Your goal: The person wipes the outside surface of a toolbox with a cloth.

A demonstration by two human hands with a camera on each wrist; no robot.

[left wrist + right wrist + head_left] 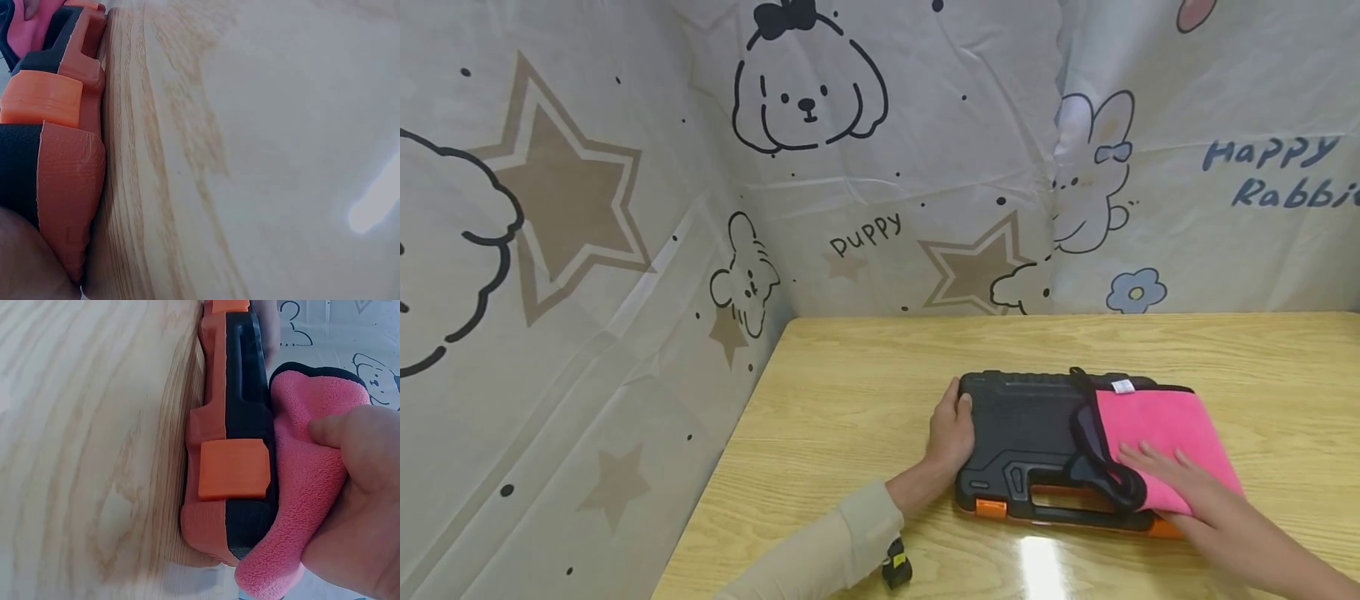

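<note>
Right hand [1180,487] on pink cloth [1157,433]

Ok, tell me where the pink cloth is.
In the head view the pink cloth lies on the right half of the black tool case, under the right hand pressing it.

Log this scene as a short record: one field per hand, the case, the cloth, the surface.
left hand: rests on the left end of the case, fingers straight
right hand: presses flat on the cloth
case: black and orange, lying flat, closed
cloth: pink, dark-edged, spread over the case's right part
table: light wood, glossy
</note>
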